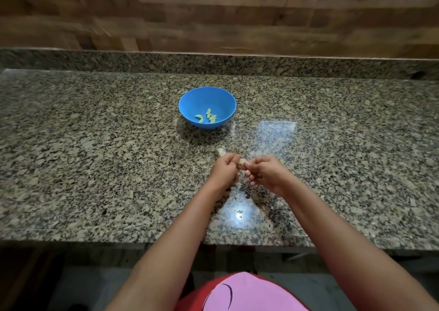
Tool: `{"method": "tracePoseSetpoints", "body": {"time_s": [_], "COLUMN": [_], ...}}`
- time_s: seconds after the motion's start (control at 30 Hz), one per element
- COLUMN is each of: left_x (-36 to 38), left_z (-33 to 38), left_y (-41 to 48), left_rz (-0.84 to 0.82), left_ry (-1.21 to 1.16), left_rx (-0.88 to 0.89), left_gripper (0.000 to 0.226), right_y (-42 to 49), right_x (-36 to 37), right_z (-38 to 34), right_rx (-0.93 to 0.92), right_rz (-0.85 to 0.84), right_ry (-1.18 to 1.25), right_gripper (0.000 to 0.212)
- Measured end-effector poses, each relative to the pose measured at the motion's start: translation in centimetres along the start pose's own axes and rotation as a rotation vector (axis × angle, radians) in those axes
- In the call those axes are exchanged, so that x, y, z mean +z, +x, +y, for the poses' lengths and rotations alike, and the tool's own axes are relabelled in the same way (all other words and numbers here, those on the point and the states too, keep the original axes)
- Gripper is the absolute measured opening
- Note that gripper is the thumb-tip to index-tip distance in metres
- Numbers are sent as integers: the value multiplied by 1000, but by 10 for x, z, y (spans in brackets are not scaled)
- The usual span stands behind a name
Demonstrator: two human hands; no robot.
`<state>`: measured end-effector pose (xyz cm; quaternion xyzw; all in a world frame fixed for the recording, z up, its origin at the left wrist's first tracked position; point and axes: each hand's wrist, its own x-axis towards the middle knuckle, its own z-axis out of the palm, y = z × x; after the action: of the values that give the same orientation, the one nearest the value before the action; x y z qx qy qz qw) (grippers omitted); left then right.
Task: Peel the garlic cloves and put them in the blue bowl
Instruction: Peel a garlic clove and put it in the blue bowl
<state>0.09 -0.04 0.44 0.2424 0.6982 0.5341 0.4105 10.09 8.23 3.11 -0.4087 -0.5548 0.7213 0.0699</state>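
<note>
A blue bowl (207, 96) stands on the granite counter, with several pale peeled cloves (209, 117) lying in its bottom. Nearer to me, my left hand (224, 170) and my right hand (263, 171) meet over the counter, fingers curled. Between their fingertips they pinch one small garlic clove (242, 161), mostly hidden by the fingers. Just beyond my left hand, another piece of garlic in its skin (220, 151) lies on the counter.
The speckled granite counter (95, 144) runs left to right, with a raised granite lip and a wooden wall behind it. Its front edge is close to my body. A bright light reflection shines on the stone below my hands.
</note>
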Motion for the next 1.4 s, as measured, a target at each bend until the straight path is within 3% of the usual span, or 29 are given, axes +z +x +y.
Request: {"method": "tracePoseSetpoints", "body": {"time_s": [0.1,0.2,0.33,0.43,0.57,0.8,0.97,1.17,1.4], "left_x": [0,-5,-14,-15,-15,-18,-17,-13,-12], "left_z": [0,-1,2,0,-2,-3,-3,-6,-2], "left_y": [5,10,8,6,3,6,2,0,-2], "left_rz": [-13,106,43,69,71,12,52,87,83], "left_ry": [-78,67,311,482,386,269,360,557,543], "left_rx": [-102,-73,-3,63,92,45,125,231,242], "left_gripper": [33,31,16,17,25,17,10,22,27], "right_y": [1,2,4,7,12,15,18,17,16], "right_x": [0,3,-1,-2,-4,-3,-5,-4,-2], "right_z": [0,0,0,3,8,10,11,10,9], "right_rx": [-77,-208,-198,-129,-105,-137,-138,-117,-122], "right_rz": [42,207,217,178,156,162,176,181,178], "right_ry": [-229,-498,-380,-353,-331,-442,-448,-427,-443], "right_gripper": [13,13,13,13,14,12,12,12,13]}}
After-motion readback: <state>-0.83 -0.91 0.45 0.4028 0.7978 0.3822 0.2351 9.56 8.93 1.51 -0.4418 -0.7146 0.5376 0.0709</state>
